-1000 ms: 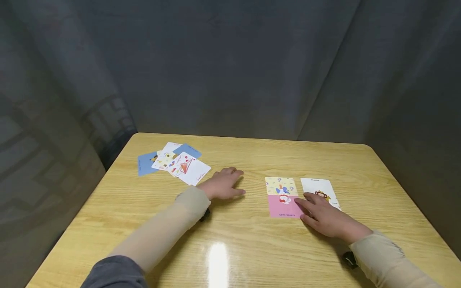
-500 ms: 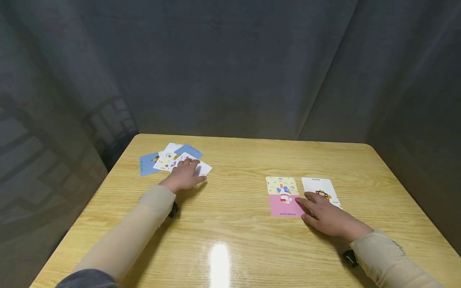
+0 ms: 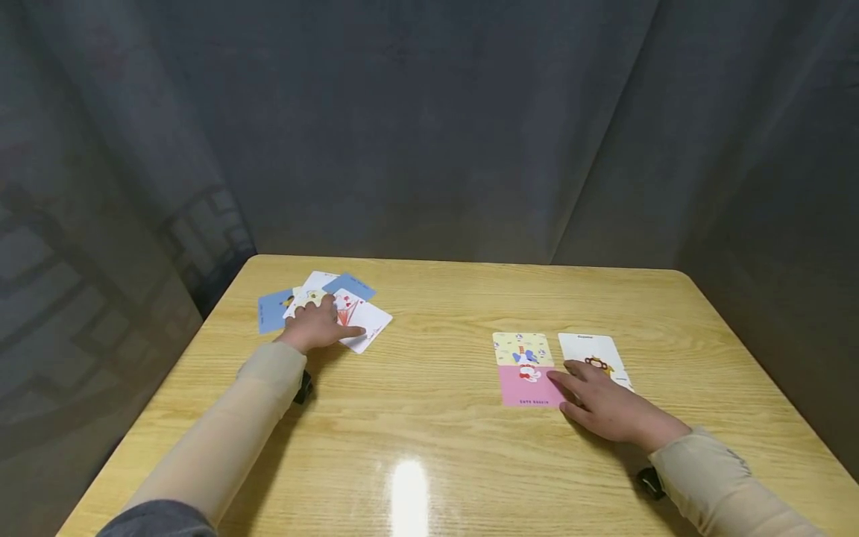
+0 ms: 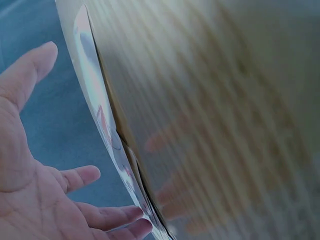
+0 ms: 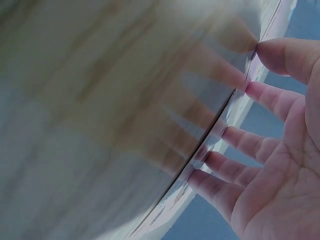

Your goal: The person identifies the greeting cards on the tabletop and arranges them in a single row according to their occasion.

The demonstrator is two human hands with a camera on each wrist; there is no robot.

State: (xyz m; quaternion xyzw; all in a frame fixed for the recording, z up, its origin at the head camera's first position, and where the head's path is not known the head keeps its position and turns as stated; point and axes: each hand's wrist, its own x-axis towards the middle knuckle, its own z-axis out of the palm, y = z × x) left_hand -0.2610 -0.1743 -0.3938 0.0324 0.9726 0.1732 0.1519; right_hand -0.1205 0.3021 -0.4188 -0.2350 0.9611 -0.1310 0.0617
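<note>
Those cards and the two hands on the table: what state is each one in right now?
Loose pile of cards: fanned out, overlapping, mostly face up.
Pink and yellow card: flat, face up.
White monkey card: flat, face up, beside it.
Left hand: open, fingers resting on the pile.
Right hand: open, fingertips on both single cards.

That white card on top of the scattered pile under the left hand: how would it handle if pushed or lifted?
The white card looks thin and flat, so it is probably light and bendy. The table is glossy, so it would likely slide under the left hand. Lying flush, its edge may be hard to catch, and pushing could drag the blue card.
</note>
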